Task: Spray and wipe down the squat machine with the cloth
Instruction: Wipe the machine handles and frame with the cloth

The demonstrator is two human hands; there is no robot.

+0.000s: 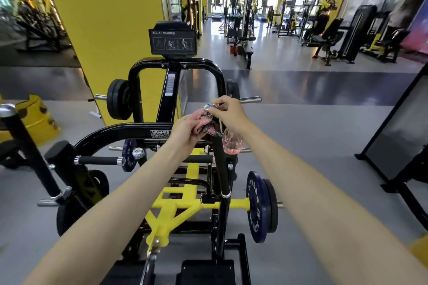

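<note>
The black and yellow squat machine (176, 71) stands in front of me, with a "SQUAT TRAINER" sign on top. My left hand (185, 131) grips a pink and grey cloth (205, 122) against the upper end of the machine's black upright handle (220, 164), just below its chrome cap (209, 107). My right hand (228, 111) is curled round the top of a clear spray bottle (232, 143) with pink liquid, which hangs beside the handle to its right.
Blue weight plates (260, 206) hang on the machine's right peg, black plates (119, 99) on the upper left. A yellow pillar (111, 18) rises behind the machine. A black frame (393, 146) stands to the right. Other gym machines fill the far hall.
</note>
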